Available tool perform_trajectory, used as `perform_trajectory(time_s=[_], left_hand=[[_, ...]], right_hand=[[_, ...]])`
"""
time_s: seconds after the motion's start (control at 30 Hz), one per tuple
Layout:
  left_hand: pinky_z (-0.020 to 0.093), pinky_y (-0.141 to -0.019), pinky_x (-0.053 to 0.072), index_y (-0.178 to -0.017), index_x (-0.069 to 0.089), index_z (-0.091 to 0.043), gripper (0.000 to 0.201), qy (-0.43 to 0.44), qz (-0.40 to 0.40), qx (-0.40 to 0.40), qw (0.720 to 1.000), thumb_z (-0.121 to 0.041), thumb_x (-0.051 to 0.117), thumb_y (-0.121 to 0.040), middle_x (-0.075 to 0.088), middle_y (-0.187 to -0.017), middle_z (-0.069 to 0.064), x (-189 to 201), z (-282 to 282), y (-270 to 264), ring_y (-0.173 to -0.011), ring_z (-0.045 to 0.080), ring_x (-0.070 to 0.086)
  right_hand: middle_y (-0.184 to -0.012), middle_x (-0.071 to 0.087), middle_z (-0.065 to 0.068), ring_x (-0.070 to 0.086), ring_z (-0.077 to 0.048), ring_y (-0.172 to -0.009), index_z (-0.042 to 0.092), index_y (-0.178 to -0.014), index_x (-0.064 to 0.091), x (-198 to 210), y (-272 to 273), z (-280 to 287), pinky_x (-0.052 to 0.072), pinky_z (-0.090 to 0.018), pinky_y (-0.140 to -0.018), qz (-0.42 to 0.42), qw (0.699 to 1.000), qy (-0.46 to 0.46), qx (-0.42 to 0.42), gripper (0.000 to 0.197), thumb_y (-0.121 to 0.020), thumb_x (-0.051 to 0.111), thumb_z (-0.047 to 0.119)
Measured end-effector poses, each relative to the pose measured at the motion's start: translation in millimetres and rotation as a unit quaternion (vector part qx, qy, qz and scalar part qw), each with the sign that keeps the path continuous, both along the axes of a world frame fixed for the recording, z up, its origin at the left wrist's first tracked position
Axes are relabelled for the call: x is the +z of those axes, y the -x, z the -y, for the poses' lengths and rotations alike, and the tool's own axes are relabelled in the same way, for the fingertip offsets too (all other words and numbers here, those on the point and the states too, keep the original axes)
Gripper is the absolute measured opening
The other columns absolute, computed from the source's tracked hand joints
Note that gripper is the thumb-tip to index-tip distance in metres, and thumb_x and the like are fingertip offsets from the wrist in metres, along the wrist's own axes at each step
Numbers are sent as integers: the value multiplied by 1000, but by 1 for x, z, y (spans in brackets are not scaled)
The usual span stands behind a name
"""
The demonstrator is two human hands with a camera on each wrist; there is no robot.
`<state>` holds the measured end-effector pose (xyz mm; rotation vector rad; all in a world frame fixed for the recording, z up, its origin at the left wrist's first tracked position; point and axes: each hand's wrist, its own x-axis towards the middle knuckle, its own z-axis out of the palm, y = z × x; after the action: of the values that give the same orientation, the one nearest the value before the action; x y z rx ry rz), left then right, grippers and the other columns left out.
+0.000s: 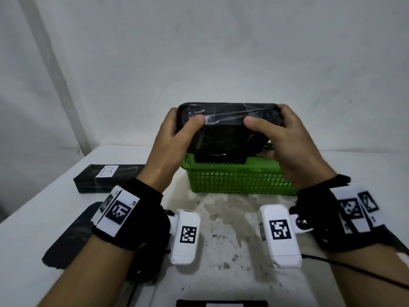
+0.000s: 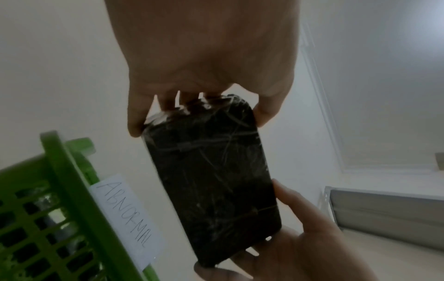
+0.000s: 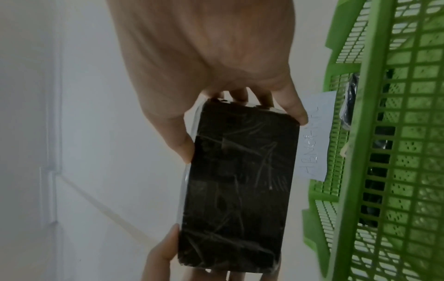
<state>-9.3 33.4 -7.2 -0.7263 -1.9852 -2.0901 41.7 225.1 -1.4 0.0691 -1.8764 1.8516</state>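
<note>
Black wrapped block (image 1: 223,134) hangs just above the green basket (image 1: 239,180), off the tabletop (image 1: 223,220), its ends pinched by left hand (image 1: 177,134) and right hand (image 1: 285,138); not yet dropped in, I'd say.

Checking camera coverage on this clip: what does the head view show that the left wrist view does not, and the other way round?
Only the head view shows the table and a black block labelled B lying on it at the left. Only the left wrist view shows the paper label reading ABNORMAL, stuck on the wall of the green basket. Both show the black wrapped block gripped at its two ends by the left hand and the right hand, close to the green basket.
</note>
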Motion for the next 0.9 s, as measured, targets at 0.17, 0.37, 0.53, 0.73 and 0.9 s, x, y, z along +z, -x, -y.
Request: perform_trajectory(time_s=[0.17, 0.37, 0.53, 0.73, 0.9], left_hand=[[59, -85, 51, -92, 58, -18, 29, -21, -36, 36, 998, -41, 61, -75, 61, -94, 16, -5, -6, -4, -87, 24, 59], [59, -95, 49, -106, 58, -16, 41, 11, -40, 22, 999, -49, 61, -82, 61, -111, 16, -5, -5, -2, -104, 32, 61], [38, -85, 57, -117, 57, -30, 40, 4, 116, -27, 993, -60, 40, -97, 65, -119, -5, 2, 6, 5, -111, 17, 64], [34, -79, 59, -137, 46, -20, 47, -94, 107, -33, 989, -5, 56, -94, 65, -112, 3, 0, 8, 16, -91, 13, 65], [31, -76, 58, -134, 49, -15, 48, -53, 89, -54, 993, -3, 62, -90, 67, -111, 4, -2, 4, 11, -91, 13, 69]], right_hand=[[-81, 69, 7, 71, -11, -76, 19, -92, 59, 0, 2, 3, 61, -36, -73, -32, 999, 12, -21, 32, -75, 84, 8], [-84, 69, 2, 70, -15, -78, 17, -93, 58, -1, 2, -1, 58, -34, -70, -57, 998, 9, -14, 36, -73, 85, 6], [-115, 68, 0, 65, -13, -101, 22, -85, 60, 5, -7, -6, 53, -25, -78, -100, 991, -86, -1, 31, -70, 87, 21], [-119, 61, 8, 69, 5, -89, 19, -121, 63, 1, 6, -2, 55, -21, -71, -66, 997, 29, -5, 35, -88, 73, 26], [-117, 66, -1, 69, -19, -106, 18, -134, 55, -12, 16, -9, 56, -30, -82, 21, 998, 54, -18, 64, -77, 82, 7]])
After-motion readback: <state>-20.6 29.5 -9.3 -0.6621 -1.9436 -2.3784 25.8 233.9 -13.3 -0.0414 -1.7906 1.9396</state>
